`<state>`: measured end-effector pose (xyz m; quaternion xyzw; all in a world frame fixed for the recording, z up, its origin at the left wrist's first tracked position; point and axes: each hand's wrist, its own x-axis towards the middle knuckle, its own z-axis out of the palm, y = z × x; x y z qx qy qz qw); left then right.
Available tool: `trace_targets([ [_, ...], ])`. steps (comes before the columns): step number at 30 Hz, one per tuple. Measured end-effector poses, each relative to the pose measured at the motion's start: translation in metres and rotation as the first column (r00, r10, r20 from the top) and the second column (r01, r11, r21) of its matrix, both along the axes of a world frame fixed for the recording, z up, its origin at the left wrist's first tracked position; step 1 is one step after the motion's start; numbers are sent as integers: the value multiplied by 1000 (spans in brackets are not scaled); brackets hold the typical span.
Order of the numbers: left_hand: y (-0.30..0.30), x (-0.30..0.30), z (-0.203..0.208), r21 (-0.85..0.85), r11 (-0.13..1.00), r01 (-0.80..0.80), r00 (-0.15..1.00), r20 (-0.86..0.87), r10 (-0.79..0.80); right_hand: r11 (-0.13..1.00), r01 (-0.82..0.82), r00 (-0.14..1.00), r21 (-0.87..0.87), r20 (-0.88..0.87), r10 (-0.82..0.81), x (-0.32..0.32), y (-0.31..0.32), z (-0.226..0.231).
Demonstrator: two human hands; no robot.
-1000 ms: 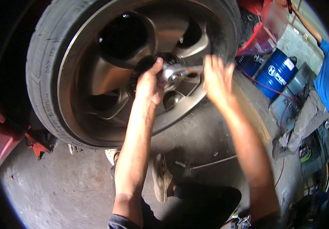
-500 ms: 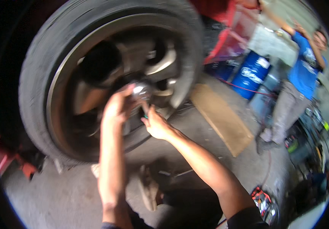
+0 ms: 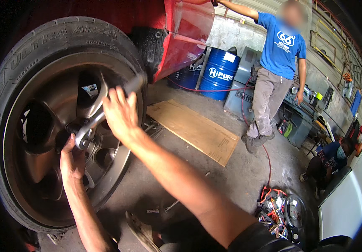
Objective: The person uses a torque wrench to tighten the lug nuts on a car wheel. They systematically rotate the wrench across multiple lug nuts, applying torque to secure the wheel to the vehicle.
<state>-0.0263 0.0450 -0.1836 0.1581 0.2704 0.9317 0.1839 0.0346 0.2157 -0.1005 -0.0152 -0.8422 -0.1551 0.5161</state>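
Observation:
A ratchet wrench sits at the hub of a bronze-coloured wheel with a black tire. Its round head is near the wheel's middle, and its handle slants up to the right, the far end blurred. With the thumb against the head, my left hand holds it from below; the other fingers are mostly hidden behind. My right hand lies across the handle, fingers stretched out and spread, palm against it. The socket and whatever it sits on are hidden behind the ratchet head.
A red car body rises above the tire. Flat cardboard lies on the floor. A person in a blue shirt stands by blue drums; another person crouches at right. A red hose runs to a tool pile.
The ratchet handle has swung from pointing down to pointing up right. My right hand has gone up with it, its fingers now spread. The view has shifted, putting the wheel farther left.

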Motion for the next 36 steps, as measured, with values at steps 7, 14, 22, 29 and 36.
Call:
trace_targets([
  [7, 1, 10, 17, 32, 997, 76, 996, -58, -74, 115, -247, 771, -962, -123, 625, 11, -97, -128],
  [14, 0, 5, 20, -95, 995, -30, 995, 87, 39, 444, 48, 655, -895, 363, 662, 21, -77, -120],
  [22, 12, 14, 24, -50, 992, -112, 976, 180, 119, 792, 136, 930, 595, 198, -308, 24, -6, 70],
  [29, 13, 12, 19, 120, 991, -63, 989, 142, 46, 995, 42, 944, 91, 321, -69, 18, 7, -8],
  [36, 10, 6, 19, 31, 999, -11, 995, 94, 8, -81, -116, 727, -990, -140, 672, -9, -98, -159],
])
